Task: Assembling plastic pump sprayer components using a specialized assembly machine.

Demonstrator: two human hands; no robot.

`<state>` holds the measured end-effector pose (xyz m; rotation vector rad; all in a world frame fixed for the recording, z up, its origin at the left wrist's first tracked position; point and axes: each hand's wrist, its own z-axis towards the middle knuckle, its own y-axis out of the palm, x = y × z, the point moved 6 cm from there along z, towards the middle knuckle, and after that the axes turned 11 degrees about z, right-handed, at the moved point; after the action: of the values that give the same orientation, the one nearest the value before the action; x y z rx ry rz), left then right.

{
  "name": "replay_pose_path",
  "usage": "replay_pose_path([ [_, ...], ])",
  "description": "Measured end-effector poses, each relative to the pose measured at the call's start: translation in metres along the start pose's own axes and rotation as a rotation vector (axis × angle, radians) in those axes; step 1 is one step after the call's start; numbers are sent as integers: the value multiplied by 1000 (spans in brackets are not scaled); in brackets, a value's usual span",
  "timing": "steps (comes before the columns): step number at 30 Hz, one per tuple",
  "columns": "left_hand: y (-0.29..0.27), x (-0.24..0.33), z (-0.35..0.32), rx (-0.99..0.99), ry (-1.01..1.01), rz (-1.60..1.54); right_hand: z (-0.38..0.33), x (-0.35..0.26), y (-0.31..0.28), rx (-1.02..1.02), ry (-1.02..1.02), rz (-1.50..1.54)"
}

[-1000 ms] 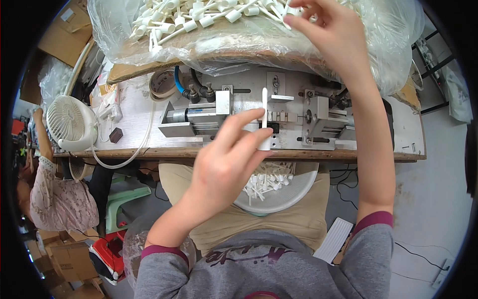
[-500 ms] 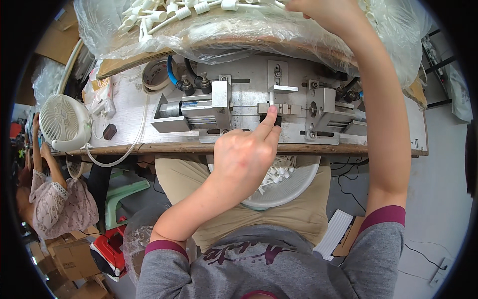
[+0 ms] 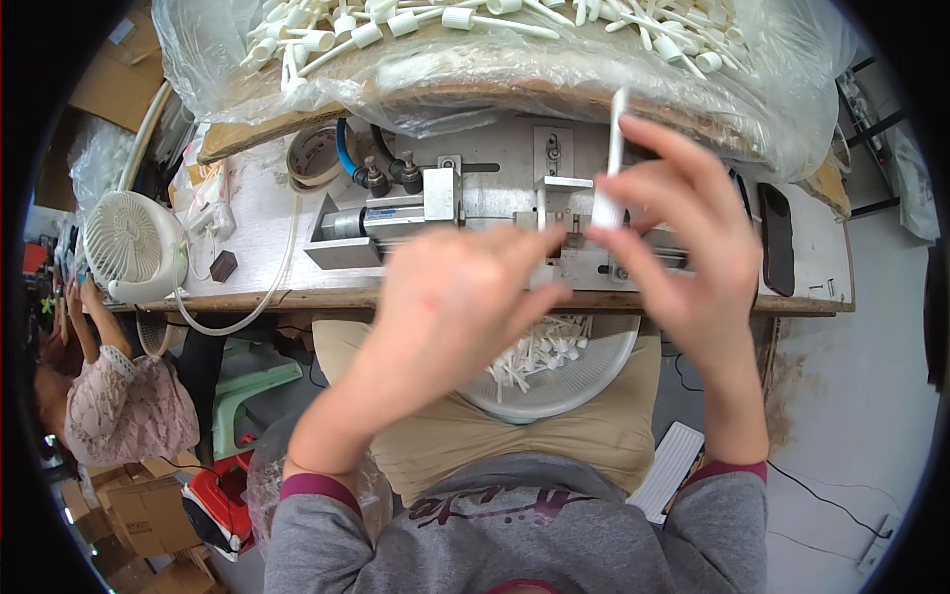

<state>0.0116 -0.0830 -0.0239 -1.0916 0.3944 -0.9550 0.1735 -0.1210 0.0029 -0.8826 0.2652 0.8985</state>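
My right hand [image 3: 683, 223] is raised over the right part of the metal fixture, fingers pinched round a white ribbed cap with a long stem [image 3: 609, 183]; the stem points up. Blurred by motion, my left hand [image 3: 450, 297] is at the front of the fixture block [image 3: 574, 226], its index finger and thumb stretched out and apart. Another white stem [image 3: 541, 206] stands in the fixture just beyond that index finger. Part of the block is hidden behind my fingers. On my lap rests a pale mesh basket [image 3: 604, 371] with many small white capped pieces [image 3: 539, 356].
Heaped white stemmed caps [image 3: 396, 22] lie on plastic film [image 3: 475, 74] over a raised board at the back. A metal cylinder clamp [image 3: 391, 213], tape roll [image 3: 315, 158] and white fan [image 3: 134, 243] are left; a black phone [image 3: 777, 238] is right. Another person [image 3: 124, 396] sits far left.
My right hand has come back from the heap toward the fixture with a stemmed cap in it. My left hand has drawn off the fixture slightly, its thumb now spread.
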Motion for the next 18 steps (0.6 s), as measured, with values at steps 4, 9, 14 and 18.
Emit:
replay_pose_path([
  [4, -49, -43, 52, 399, -51, 122, -47, -7, 24, -26, 12, -135],
  [9, -55, -80, 113, 272, -146, 164, -59, -6, 56, -128, 38, -148],
  [14, -33, -80, 127, 61, -124, 270, -59, -3, 70, -204, 53, -355],
  [18, -32, -76, 128, 28, -102, 265, -53, -1, 73, -272, 27, -393],
])
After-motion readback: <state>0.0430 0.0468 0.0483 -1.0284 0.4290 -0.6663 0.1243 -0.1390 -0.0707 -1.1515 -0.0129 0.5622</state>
